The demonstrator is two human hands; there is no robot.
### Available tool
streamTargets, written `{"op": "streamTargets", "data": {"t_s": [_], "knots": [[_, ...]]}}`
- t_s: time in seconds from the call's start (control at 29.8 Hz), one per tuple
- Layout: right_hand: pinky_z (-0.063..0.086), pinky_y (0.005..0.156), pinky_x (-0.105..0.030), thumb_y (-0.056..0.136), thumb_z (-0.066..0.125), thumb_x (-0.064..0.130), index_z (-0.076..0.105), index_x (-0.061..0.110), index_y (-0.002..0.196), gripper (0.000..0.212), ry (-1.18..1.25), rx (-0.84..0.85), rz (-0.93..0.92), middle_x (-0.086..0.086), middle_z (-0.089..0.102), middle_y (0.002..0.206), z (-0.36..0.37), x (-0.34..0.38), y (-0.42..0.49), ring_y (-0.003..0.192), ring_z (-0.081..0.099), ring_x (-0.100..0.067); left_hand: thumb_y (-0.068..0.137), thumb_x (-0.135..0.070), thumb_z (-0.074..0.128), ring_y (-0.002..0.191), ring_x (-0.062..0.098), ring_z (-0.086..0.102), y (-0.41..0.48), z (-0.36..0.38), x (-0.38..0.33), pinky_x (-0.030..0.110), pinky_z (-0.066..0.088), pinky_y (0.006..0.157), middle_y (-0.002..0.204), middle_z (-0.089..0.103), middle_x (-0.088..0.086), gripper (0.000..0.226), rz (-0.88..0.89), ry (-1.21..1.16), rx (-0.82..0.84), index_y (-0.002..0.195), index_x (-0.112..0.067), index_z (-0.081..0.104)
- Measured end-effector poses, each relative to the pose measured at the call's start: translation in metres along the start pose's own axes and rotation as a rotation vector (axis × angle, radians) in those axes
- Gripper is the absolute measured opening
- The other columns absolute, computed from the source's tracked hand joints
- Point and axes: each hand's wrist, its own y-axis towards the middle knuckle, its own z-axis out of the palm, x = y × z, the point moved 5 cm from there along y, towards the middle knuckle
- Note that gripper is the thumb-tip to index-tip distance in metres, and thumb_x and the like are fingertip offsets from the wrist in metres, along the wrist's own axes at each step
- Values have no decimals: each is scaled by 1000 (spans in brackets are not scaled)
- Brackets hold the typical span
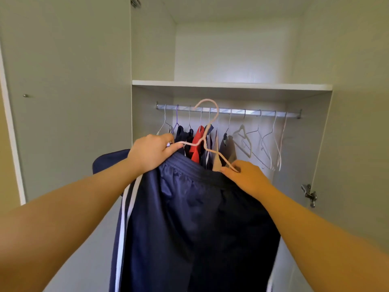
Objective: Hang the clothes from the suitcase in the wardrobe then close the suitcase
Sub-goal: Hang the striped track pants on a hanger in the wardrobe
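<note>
Slippage is the risk: navy trousers, held before the rail on a tilted pink hanger whose ends the left hand and right hand each pinch in a tight grip, could slide off once either grip releases.

Both bare arms reach forward and up, forearms converging. The left hand is the higher, fingers curled, thumb pinching one end of the hanger. The right hand sits lower, back up, fingers curled round the other end
</note>
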Motion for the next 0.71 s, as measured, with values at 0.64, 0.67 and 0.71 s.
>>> {"op": "streamTargets", "data": {"t_s": [0.64, 0.67, 0.71], "knots": [[29, 45, -20, 86, 61, 11, 50, 6, 60, 29, 155, 80, 327, -5, 39, 52, -28, -39, -10, 46, 33, -14, 97, -22, 43, 81, 17, 54, 1, 83, -37, 24, 41, 71, 82, 59, -3, 22, -28, -546, 373, 80, -22, 57], [27, 41, -19, 85, 61, 8, 49, 6, 61, 28, 169, 75, 373, -5, 36, 51, -31, -49, -11, 43, 30, -14, 96, -21, 45, 79, 17, 55, 8, 87, -46, 24, 42, 70, 80, 60, -3, 19, -16, -553, 357, 83, -20, 59], [25, 38, -18, 85, 61, 6, 46, 7, 61, 28, 178, 74, 412, -5, 33, 51, -34, -58, -12, 42, 27, -13, 95, -20, 47, 79, 18, 56, 13, 89, -53, 24, 42, 68, 81, 61, -1, 17, -15, -567, 335, 86, -17, 60]]}}
